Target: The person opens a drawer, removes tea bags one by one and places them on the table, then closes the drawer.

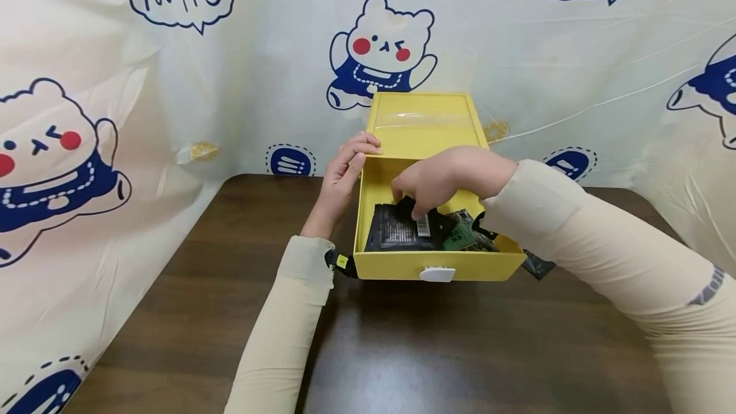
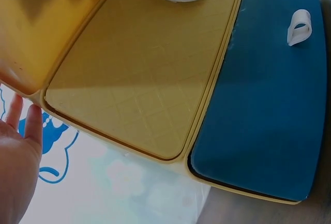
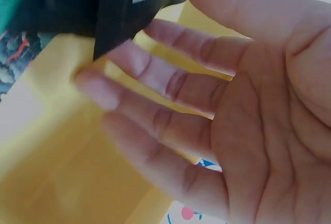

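Observation:
A yellow drawer (image 1: 437, 267) with a white handle is pulled out of a yellow drawer cabinet (image 1: 425, 123). Inside lie a black packet (image 1: 393, 232) with a white barcode label and a green-and-dark packet (image 1: 462, 232). My right hand (image 1: 439, 177) reaches into the drawer from above and pinches the top of the black packet, thumb in front and fingers behind. In the right wrist view, the fingers (image 3: 176, 89) are nearly straight beneath the packet's edge. My left hand (image 1: 342, 174) rests against the cabinet's left front edge, its fingers extended.
Below the open drawer, the left wrist view shows a yellow drawer front (image 2: 134, 74) and a blue drawer front (image 2: 258, 100), each with a white handle. A dark packet (image 1: 538, 266) lies on the brown table (image 1: 431, 350) to the right. A patterned curtain (image 1: 276, 82) hangs behind.

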{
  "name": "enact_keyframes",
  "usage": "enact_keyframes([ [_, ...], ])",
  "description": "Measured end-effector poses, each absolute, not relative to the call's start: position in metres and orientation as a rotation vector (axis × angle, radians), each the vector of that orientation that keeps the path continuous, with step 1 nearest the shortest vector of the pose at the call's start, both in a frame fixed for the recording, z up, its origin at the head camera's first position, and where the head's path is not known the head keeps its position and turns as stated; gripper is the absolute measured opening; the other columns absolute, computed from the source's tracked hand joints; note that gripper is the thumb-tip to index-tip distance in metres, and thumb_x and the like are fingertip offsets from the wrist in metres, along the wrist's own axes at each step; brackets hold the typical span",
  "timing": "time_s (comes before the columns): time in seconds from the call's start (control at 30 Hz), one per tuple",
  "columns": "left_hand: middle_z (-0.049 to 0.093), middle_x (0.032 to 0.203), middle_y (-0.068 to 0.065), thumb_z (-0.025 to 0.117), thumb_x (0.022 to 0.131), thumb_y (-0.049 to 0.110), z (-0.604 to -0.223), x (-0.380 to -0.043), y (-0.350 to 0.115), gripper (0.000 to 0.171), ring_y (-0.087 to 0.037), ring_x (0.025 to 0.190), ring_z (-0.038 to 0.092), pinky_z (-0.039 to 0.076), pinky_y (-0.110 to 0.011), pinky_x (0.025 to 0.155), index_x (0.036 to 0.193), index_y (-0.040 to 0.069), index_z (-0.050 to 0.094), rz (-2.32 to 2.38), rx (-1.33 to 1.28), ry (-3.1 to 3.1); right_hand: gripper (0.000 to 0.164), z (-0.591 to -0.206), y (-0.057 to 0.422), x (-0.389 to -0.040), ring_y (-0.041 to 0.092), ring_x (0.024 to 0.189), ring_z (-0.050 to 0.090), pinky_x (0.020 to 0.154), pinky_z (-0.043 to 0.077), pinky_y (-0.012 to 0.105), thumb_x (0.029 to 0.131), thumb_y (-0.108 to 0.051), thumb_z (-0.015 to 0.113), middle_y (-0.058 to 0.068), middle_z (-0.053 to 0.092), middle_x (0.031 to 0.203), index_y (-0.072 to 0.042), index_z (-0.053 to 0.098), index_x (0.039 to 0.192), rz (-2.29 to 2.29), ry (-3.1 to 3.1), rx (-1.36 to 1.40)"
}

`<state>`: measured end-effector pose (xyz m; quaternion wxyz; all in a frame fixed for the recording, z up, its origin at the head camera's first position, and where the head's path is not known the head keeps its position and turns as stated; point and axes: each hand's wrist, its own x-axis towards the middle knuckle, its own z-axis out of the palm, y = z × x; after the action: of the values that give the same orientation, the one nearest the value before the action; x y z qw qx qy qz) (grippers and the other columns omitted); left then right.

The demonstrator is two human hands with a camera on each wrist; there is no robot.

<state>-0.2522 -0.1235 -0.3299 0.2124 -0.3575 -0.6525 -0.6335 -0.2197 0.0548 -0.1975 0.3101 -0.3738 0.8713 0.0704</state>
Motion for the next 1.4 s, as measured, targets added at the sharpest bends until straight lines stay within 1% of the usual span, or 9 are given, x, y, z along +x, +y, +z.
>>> enact_keyframes([
  [0.17,0.056,0.121,0.008,0.038,0.103,0.002,-0.331,-0.252,-0.125,0.025,-0.017,0.130,0.042,0.026,-0.039,0.122,0.107,-0.013,0.058,-1.773,-0.987,-1.821,0.028,-0.200,0.053,-0.221,0.020,0.093,0.054,0.084,0.047,0.030,0.100,-0.008,0.054,0.009,0.060,0.116,-0.007,0.056,0.128,0.136,2.265,-0.983],
  [0.3,0.056,0.122,0.007,0.037,0.103,0.002,-0.331,-0.252,-0.125,0.025,-0.018,0.131,0.043,0.027,-0.040,0.123,0.107,-0.013,0.058,-1.775,-0.984,-1.817,0.031,-0.200,0.053,-0.226,0.018,0.076,0.055,0.072,0.047,0.024,0.098,0.001,0.044,0.005,0.059,0.092,-0.006,0.057,0.125,0.035,2.213,-0.976],
  [0.37,0.057,0.121,0.008,0.037,0.103,0.001,-0.331,-0.253,-0.125,0.025,-0.017,0.130,0.042,0.026,-0.039,0.123,0.106,-0.013,0.058,-1.766,-0.987,-1.813,0.032,-0.199,0.053,-0.228,0.018,0.074,0.055,0.069,0.047,0.023,0.095,0.003,0.041,0.004,0.059,0.086,-0.005,0.058,0.122,-0.006,2.186,-0.972],
  [0.6,0.057,0.121,0.008,0.038,0.103,0.002,-0.331,-0.253,-0.124,0.025,-0.017,0.130,0.042,0.026,-0.037,0.122,0.106,-0.012,0.058,-1.771,-0.979,-1.817,0.033,-0.200,0.053,-0.234,0.014,0.071,0.053,0.063,0.047,0.019,0.091,0.007,0.040,0.005,0.060,0.083,0.000,0.064,0.113,-0.122,2.112,-0.977],
  [0.73,0.056,0.122,0.009,0.038,0.103,0.004,-0.329,-0.254,-0.123,0.025,-0.017,0.133,0.040,0.024,-0.037,0.123,0.107,-0.011,0.058,-1.784,-0.971,-1.832,0.033,-0.200,0.053,-0.237,0.014,0.069,0.049,0.058,0.044,0.018,0.090,0.007,0.038,0.005,0.057,0.082,0.000,0.062,0.112,-0.198,2.083,-0.938],
  [0.87,0.056,0.122,0.010,0.038,0.103,0.003,-0.328,-0.254,-0.123,0.025,-0.016,0.133,0.040,0.024,-0.038,0.123,0.107,-0.012,0.057,-1.793,-0.957,-1.834,0.033,-0.200,0.052,-0.237,0.014,0.072,0.047,0.061,0.045,0.020,0.094,0.003,0.037,0.004,0.052,0.087,-0.005,0.058,0.119,-0.232,2.050,-0.872],
  [1.0,0.056,0.122,0.010,0.038,0.103,0.002,-0.329,-0.254,-0.124,0.024,-0.016,0.132,0.040,0.025,-0.038,0.123,0.107,-0.012,0.058,-1.799,-0.949,-1.836,0.033,-0.201,0.050,-0.239,0.015,0.078,0.051,0.067,0.051,0.022,0.099,-0.003,0.040,0.004,0.052,0.092,-0.010,0.057,0.127,-0.210,2.045,-0.865],
  [1.23,0.057,0.121,0.009,0.039,0.102,0.003,-0.327,-0.252,-0.122,0.025,-0.016,0.130,0.041,0.025,-0.038,0.123,0.107,-0.013,0.057,-1.797,-0.955,-1.828,0.023,-0.197,0.052,-0.238,0.016,0.089,0.057,0.077,0.057,0.028,0.103,-0.007,0.044,0.002,0.058,0.097,-0.011,0.057,0.122,-0.177,2.007,-0.935],
  [1.4,0.057,0.120,0.008,0.039,0.102,0.002,-0.327,-0.252,-0.122,0.024,-0.016,0.130,0.042,0.026,-0.038,0.122,0.106,-0.013,0.058,-1.798,-0.950,-1.824,0.021,-0.192,0.054,-0.238,0.014,0.083,0.058,0.069,0.053,0.024,0.102,-0.004,0.044,0.000,0.061,0.090,-0.010,0.058,0.117,-0.199,1.982,-0.978],
])
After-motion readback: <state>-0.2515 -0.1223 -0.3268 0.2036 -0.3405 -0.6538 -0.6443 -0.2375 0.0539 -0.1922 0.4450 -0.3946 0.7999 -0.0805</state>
